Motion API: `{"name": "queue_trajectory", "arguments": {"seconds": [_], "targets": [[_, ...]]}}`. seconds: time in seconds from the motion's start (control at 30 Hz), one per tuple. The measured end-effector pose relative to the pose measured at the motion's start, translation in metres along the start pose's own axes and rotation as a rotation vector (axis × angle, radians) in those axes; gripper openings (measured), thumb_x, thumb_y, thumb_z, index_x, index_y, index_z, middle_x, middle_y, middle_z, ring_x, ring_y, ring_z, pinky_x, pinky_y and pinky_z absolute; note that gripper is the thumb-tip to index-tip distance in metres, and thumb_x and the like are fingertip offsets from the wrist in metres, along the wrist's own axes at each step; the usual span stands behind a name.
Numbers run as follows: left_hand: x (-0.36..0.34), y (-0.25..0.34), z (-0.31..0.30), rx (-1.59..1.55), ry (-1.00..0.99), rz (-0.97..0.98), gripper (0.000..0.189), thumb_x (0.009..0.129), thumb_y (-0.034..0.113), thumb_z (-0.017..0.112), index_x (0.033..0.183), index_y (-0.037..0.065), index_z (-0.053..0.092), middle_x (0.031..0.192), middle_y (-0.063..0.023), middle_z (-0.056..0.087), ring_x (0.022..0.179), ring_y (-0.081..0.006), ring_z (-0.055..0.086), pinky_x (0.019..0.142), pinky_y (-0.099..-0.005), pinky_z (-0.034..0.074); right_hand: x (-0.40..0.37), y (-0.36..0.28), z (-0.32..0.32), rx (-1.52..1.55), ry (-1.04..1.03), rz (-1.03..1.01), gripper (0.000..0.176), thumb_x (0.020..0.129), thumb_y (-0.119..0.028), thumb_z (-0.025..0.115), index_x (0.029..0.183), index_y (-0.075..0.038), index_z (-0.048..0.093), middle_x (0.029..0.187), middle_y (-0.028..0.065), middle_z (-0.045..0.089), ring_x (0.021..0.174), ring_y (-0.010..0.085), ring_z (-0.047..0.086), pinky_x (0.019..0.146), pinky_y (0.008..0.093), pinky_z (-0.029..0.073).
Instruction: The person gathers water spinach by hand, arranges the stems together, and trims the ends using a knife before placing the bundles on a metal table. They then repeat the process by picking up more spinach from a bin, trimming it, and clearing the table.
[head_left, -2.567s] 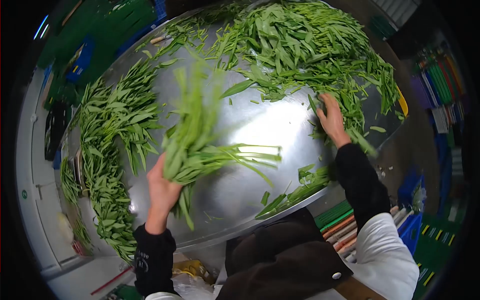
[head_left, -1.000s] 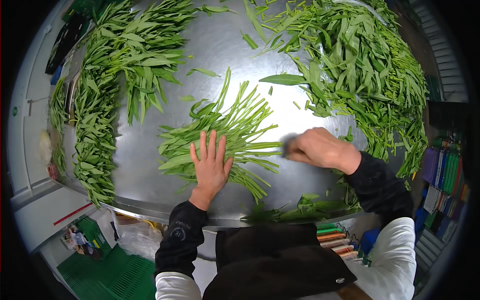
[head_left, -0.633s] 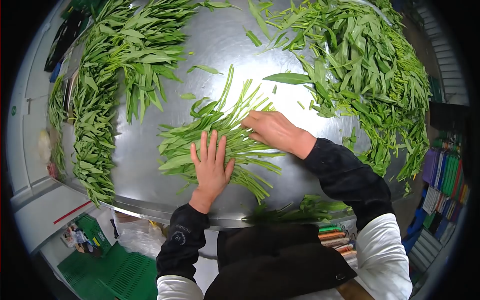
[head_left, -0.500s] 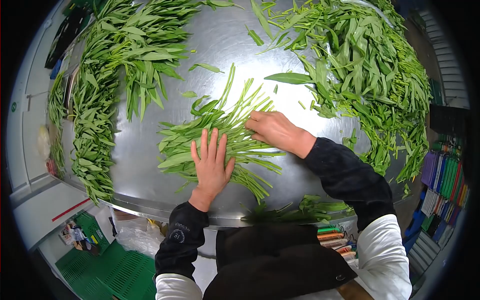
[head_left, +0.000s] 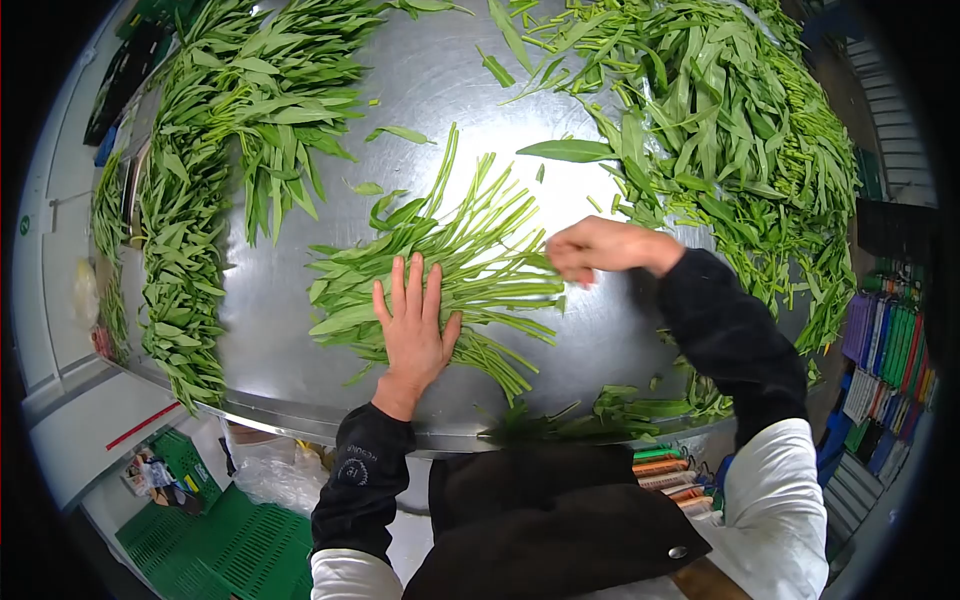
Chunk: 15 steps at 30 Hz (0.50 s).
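Light [head_left: 565, 185] is glaring off the metal worktop [head_left: 285, 320]; white panelling [head_left: 62, 275] is lining the left side, a red strip [head_left: 145, 427] is marking a pale surface [head_left: 90, 425], and green crates [head_left: 262, 545] are sitting lower down.

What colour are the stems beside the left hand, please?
The long, thin plant stems are light green, clearest in the head view.

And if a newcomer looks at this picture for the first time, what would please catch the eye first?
Probably the fanned bunch of long-stemmed leafy greens in the middle of the shiny metal table, with the left hand spread flat on it and the right hand curled near the stem ends. Next, the big heap of cut greens at upper right and the long leafy row down the left side.
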<state>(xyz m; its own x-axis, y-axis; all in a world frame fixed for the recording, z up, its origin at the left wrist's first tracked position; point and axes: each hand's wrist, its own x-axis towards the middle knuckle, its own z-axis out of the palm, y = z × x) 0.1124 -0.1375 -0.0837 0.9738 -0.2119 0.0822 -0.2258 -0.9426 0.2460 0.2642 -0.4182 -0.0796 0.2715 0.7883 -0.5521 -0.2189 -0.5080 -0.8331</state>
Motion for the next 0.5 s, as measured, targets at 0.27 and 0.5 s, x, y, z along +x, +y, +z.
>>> {"name": "queue_trajectory", "arguments": {"seconds": [0.27, 0.5], "targets": [[0.004, 0.005, -0.025, -0.213, -0.063, -0.045, 0.07, 0.076, 0.026, 0.065, 0.135, 0.002, 0.035, 0.145, -0.0195, 0.027, 0.136, -0.0389, 0.02, 0.106, -0.0589, 0.01, -0.091, -0.039, 0.01, -1.079, -0.153, 0.355, 0.021, 0.084, -0.024, 0.061, 0.091, -0.005, 0.065, 0.071, 0.0127, 0.065, 0.061, 0.027, 0.064, 0.059, 0.0377, 0.051], [-0.038, 0.039, -0.089, -0.247, 0.175, 0.059, 0.054, 0.08, 0.013, 0.061, 0.129, -0.001, 0.043, 0.134, -0.0196, 0.043, 0.129, -0.0389, 0.036, 0.106, -0.0533, 0.02, 0.066, -0.076, 0.006, -0.799, 0.691, -0.49, 0.016, 0.084, -0.014, 0.056, 0.096, -0.004, 0.059, 0.095, 0.0145, 0.059, 0.087, 0.033, 0.058, 0.073, 0.0407, 0.047]]}}
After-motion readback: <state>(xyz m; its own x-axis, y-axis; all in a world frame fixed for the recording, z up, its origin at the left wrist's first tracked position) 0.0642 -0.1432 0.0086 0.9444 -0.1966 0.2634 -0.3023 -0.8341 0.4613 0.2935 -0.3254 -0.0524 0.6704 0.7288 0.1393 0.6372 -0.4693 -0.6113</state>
